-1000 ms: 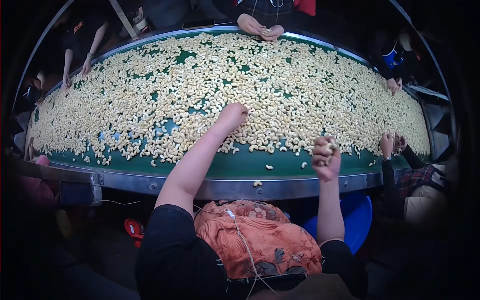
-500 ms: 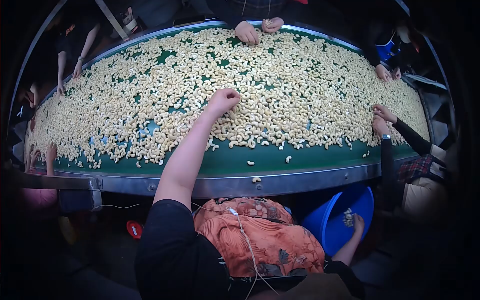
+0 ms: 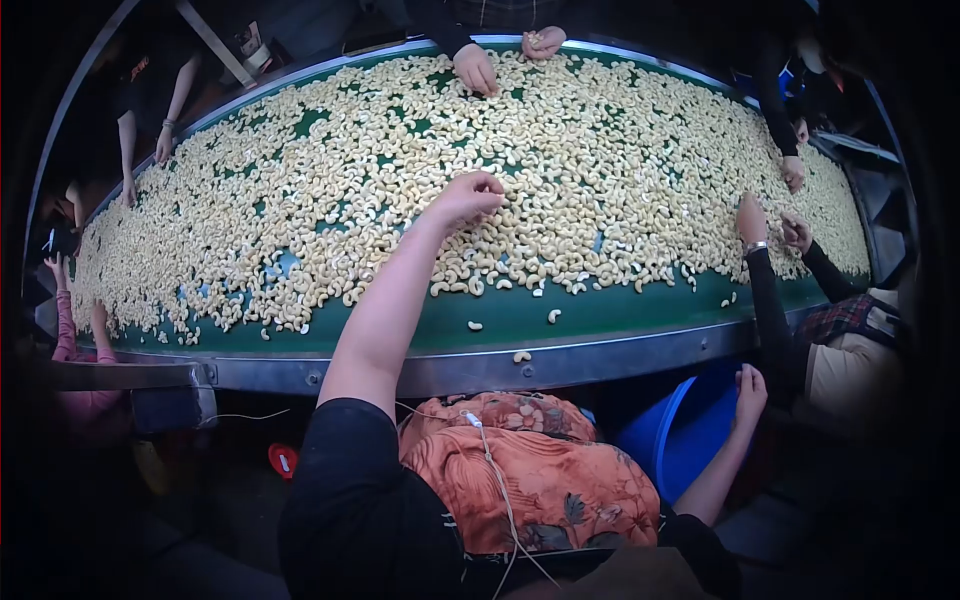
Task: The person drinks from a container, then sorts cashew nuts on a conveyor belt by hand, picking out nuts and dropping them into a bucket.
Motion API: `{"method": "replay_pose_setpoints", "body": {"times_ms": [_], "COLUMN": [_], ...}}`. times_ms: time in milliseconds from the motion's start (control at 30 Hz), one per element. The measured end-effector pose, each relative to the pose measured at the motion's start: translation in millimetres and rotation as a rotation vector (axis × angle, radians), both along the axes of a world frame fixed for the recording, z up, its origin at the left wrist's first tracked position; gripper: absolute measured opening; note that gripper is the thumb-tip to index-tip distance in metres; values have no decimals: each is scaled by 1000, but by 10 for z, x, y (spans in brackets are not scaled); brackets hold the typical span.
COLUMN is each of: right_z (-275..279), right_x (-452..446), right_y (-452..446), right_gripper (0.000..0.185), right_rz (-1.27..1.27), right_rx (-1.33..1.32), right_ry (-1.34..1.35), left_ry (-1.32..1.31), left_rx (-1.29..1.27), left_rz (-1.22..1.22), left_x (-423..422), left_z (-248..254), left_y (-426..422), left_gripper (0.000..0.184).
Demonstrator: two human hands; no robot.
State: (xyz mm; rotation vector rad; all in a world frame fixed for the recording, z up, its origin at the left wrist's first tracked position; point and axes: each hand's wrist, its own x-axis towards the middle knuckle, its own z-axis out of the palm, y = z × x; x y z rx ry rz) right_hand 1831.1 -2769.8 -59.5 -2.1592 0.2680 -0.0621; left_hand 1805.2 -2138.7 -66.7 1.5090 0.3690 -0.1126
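Pale cashews (image 3: 560,215) cover much of a green belt (image 3: 640,312) in front of me. My left hand (image 3: 470,200) reaches over the middle of them, its thumb and fingers pinched together; whatever is between the fingertips is too small to make out. Low on the right, my right hand (image 3: 748,398) is raised by the rim of a blue tub (image 3: 665,430). Its fingers point upward, loosely apart, and I see nothing in them.
A metal rail (image 3: 440,374) edges the belt, with one cashew (image 3: 522,356) resting on it. Other people's hands work among the nuts: across from me (image 3: 475,70), at the right (image 3: 752,220), and at the left. A red object (image 3: 283,460) lies below.
My right hand has risen out of the tub; the cashews seen by it earlier are gone from it. Loose cashews on the belt have shifted left. My left hand stays pinched over the nuts.
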Motion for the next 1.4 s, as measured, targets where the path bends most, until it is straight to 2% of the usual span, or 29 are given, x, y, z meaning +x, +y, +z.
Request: {"method": "replay_pose_setpoints", "body": {"times_ms": [33, 67, 133, 167, 267, 300, 333, 400, 433, 467, 533, 567, 667, 700, 800, 833, 967, 1067, 1100, 1133, 1200, 1300, 1367, 1400], "right_z": [187, 295, 325, 351, 306, 311, 267, 158, 95, 27, -122, -172, -150, -188, -199, -193, -68, 91, 43, 33, -72, -173, -242, -254], "right_x": [10, 29, 125, 151, 239, 298, 345, 503, 569, 629, 703, 723, 661, 665, 626, 617, 648, 926, 1033, 1172, 1478, 1882, 2150, 2231], "right_y": [315, 624, 1115, 1433, 2364, 2653, 2927, 3421, 3616, 3770, 3973, 4020, 3941, 3862, 3564, 3497, 3299, 3319, 3353, 3416, 3556, 3778, 3870, 3907], "right_gripper": [22, 21, 18, 17, 17, 18, 18, 18, 16, 14, 13, 13, 11, 11, 11, 11, 12, 14, 16, 16, 16, 16, 16, 17], "right_rz": [35, 68, 234, 352, 685, 774, 819, 945, 1007, 1066, 1099, 1113, 1104, 1110, 1097, 1100, 1187, 1307, 1175, 1098, 992, 833, 832, 829], "right_rx": [55, 109, 209, 216, 248, 130, 130, 3, -85, -173, -382, -489, -485, -486, -418, -475, -430, -296, -259, -176, -201, -228, -463, -580], "right_ry": [52, 100, 108, 82, 48, 50, 18, -223, -324, -430, -383, -356, -291, -296, -230, -201, -160, 40, -72, -75, -255, -499, -409, -361], "left_ry": [28, -14, 97, 70, 131, 135, 127, 105, 80, 89, 95, 81, 41, 35, 104, 137, 113, 96, 64, 118, 219, 126, 64, 46], "left_rx": [233, 633, 1034, 1179, 958, 774, 564, 144, 60, 70, 91, 127, 498, 699, 1202, 1206, 1284, 1214, 1242, 1121, 878, 352, -90, -139], "left_rz": [-55, -102, -138, -106, -118, -91, -38, 75, 80, 85, 124, 69, 163, 171, 97, 64, 80, 107, 141, 152, 171, 268, 334, 335], "left_x": [-6, 82, 98, 162, 56, 30, -3, -87, -133, -170, -195, -152, 85, 185, 423, 447, 438, 339, 349, 355, 359, 364, 320, 334], "left_z": [112, -53, -14, -251, -41, -25, -20, -53, -88, -55, 62, -11, -57, -83, -156, -136, -218, -96, -187, -163, -111, -124, -80, -74], "left_y": [-131, -186, -425, -437, -442, -385, -334, -254, -248, -277, -399, -344, -368, -379, -454, -469, -482, -556, -534, -535, -541, -494, -509, -529], "left_gripper": [12, 12, 14, 13, 12, 11, 11, 12, 11, 10, 9, 11, 15, 16, 14, 16, 18, 16, 16, 16, 16, 11, 7, 7]}}
